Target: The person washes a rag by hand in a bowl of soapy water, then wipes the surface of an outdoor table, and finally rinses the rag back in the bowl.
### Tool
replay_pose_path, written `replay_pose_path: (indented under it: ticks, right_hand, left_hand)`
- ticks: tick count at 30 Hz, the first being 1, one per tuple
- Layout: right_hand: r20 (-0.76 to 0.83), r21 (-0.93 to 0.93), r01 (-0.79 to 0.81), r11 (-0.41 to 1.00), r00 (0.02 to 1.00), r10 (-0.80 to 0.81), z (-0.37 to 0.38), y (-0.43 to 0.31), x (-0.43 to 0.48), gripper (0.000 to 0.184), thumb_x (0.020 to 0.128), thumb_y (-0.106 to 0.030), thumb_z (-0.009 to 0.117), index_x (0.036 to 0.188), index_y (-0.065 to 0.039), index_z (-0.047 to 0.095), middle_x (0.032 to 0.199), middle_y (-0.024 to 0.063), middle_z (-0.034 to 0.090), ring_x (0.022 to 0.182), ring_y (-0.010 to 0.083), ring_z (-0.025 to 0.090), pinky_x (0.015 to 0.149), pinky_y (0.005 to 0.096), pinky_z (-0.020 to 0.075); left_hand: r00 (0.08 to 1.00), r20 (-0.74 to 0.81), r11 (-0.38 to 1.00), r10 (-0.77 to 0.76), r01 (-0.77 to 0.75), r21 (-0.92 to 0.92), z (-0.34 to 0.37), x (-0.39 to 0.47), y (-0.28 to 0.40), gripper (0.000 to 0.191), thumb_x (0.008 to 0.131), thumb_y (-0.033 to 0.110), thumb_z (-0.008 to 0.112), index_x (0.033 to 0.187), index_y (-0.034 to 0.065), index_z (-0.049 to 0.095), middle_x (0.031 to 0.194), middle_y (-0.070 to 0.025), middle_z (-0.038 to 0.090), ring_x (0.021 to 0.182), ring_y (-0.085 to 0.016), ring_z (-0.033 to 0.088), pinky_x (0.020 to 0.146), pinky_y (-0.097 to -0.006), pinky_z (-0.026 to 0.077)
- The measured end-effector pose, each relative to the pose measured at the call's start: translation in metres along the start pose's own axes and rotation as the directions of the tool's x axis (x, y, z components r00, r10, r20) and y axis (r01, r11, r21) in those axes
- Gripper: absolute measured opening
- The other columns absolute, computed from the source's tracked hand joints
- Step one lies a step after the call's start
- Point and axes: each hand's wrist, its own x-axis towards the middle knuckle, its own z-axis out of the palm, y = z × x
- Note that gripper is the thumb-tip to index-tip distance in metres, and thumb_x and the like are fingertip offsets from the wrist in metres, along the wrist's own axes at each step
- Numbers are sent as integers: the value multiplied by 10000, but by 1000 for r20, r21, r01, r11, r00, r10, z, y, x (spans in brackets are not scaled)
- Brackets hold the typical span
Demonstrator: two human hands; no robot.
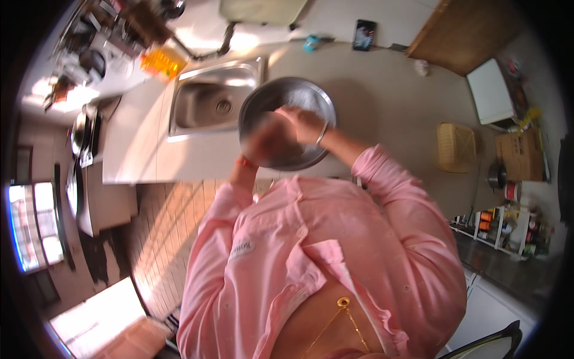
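Observation:
A large grey metal bowl (pixel 326 105) stands at the counter's front part, just right of the sink, its left rim close to the sink's edge. My left hand (pixel 269 140), a red band at its wrist, reaches over the left side of the bowl and is heavily blurred. From the right comes my right hand (pixel 304 124), with a metal bangle, its fingers bent and meeting the left hand over the bowl. Whether either holds something is not clear. Something pale and shiny shows inside the bowl behind the hands, perhaps water.
A steel sink (pixel 197 105) is set in the counter (pixel 358 89). Along the back lie a phone (pixel 364 35) and a small blue item (pixel 311 43). A yellow woven basket (pixel 456 147) and a cardboard box (pixel 520 155) stand right; an orange-yellow pack (pixel 161 63) stands back left.

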Motion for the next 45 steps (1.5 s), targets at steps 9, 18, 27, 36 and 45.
replay_pose_path:
  ticks: [9, 18, 27, 36, 45]
  right_hand:
    - [325, -452, 141, 881, 946, 16, 33, 1, 33, 575, 774, -447, 681, 1207, -122, 488, 1130, 81, 526, 1101, 240, 524, 862, 412, 482]
    - [342, -424, -157, 892, 884, 319, 44, 1, 36, 386, 804, -294, 631, 1102, -62, 552, 984, 181, 685, 939, 307, 673, 813, 402, 534]
    - [372, -183, -387, 904, 824, 428, 56, 35, 45, 259, 705, -169, 685, 936, -53, 705, 992, 181, 688, 927, 297, 672, 796, 393, 533]
    - [236, 146, -492, 859, 860, 452, 51, 25, 32, 513, 650, -122, 678, 1126, 31, 563, 1096, 279, 609, 1063, 379, 594, 910, 388, 483]
    - [-49, -516, 183, 837, 969, -243, 5, -45, -5, 548, 733, -70, 611, 1265, -82, 477, 1191, 109, 497, 1137, 285, 506, 937, 414, 473]
  left_hand:
    - [975, 218, 945, -52, -22, 327, 43, -15, 30, 188, 770, -8, 678, 947, 33, 629, 772, -48, 619, 674, -127, 575, 567, -264, 435]
    - [920, 32, -175, 392, 40, 984, 47, 18, 5, 480, 722, 307, 734, 1042, 2, 549, 928, -204, 668, 882, -421, 643, 792, -417, 530]
    - [910, 93, -419, 403, 93, 903, 79, -11, 24, 463, 784, 320, 671, 1071, 41, 438, 934, -195, 666, 875, -371, 658, 715, -451, 527]
    - [782, -27, -166, 622, 166, 972, 55, -7, 17, 290, 691, 282, 756, 807, 51, 623, 806, -153, 673, 824, -328, 671, 684, -425, 523]
    - [916, 240, 880, -323, 196, 434, 49, -24, 40, 196, 765, -16, 603, 689, 121, 486, 549, 29, 368, 438, -82, 323, 413, -247, 205]
